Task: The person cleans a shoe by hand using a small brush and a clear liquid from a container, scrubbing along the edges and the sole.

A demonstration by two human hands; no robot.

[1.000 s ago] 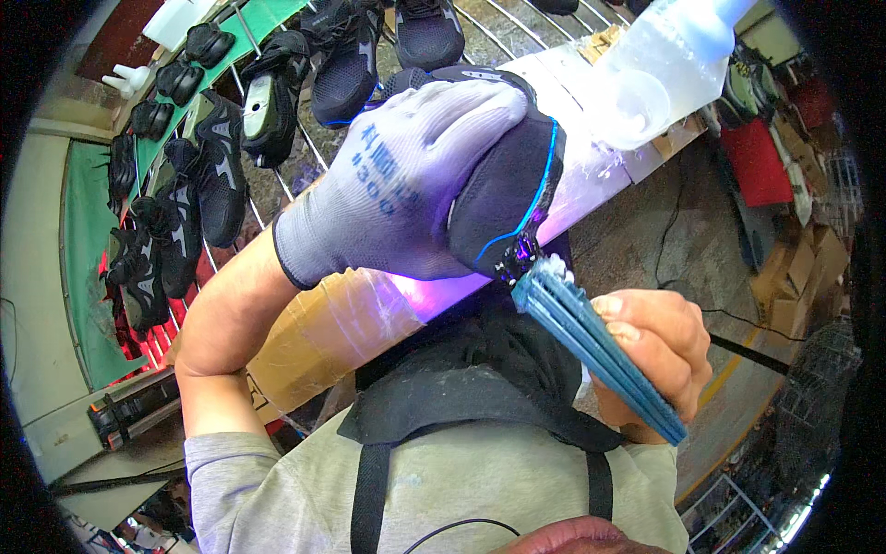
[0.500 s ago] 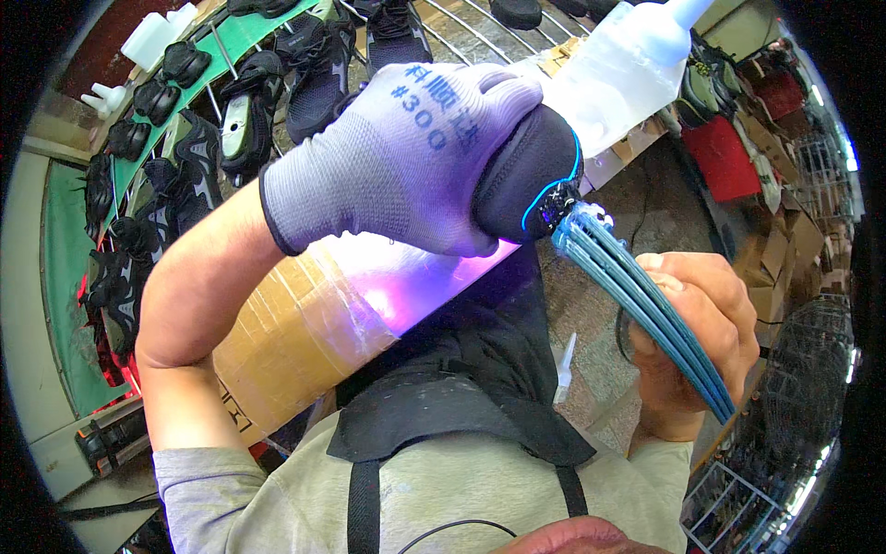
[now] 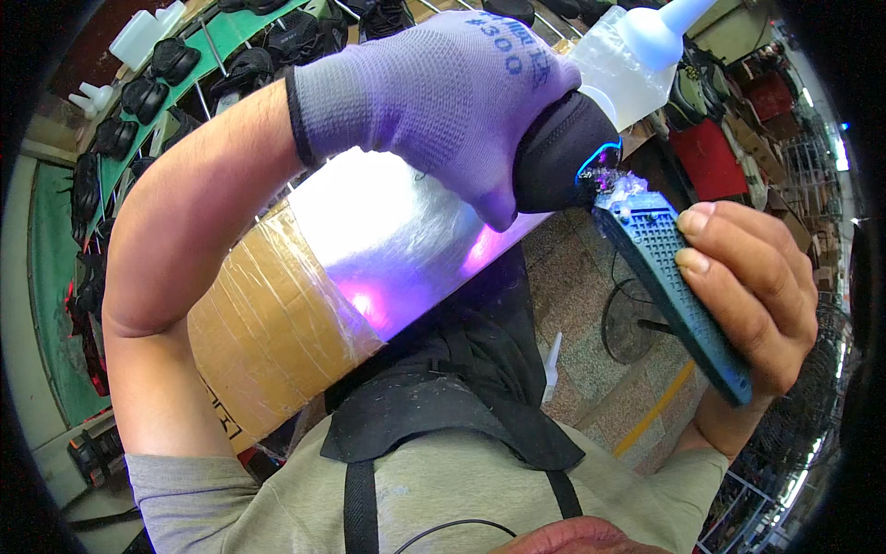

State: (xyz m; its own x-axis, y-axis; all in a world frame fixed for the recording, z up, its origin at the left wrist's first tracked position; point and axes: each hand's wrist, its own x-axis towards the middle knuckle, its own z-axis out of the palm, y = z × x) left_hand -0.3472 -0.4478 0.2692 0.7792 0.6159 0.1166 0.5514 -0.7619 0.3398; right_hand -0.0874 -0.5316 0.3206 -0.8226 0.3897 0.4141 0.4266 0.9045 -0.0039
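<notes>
My left hand (image 3: 443,111), in a grey-lavender knitted glove, is closed round a black shoe (image 3: 563,152). Only the shoe's rounded end shows, with a bright blue line curving along its edge; the glove covers the rest. In my bare right hand (image 3: 761,277) is a blue brush-like tool (image 3: 678,295), long and flat, with a dimpled face. Its pale, frayed tip (image 3: 628,189) meets the shoe's edge beside the blue line. My right fingers press on the dimpled side. Beneath the shoe lies a shiny surface (image 3: 378,222) lit white and purple.
A taped cardboard box (image 3: 268,323) carries the shiny surface. Behind the shoe lies a translucent squeeze bottle (image 3: 637,78) with a nozzle. Black shoes (image 3: 175,60) stand on a green-edged rack at left. A loose nozzle (image 3: 552,365) and a round fan-like object (image 3: 632,319) are below.
My left hand has moved right and slightly upward with the shoe. My right hand has shifted right, and the blue tool, smeared before, now shows its dimpled face.
</notes>
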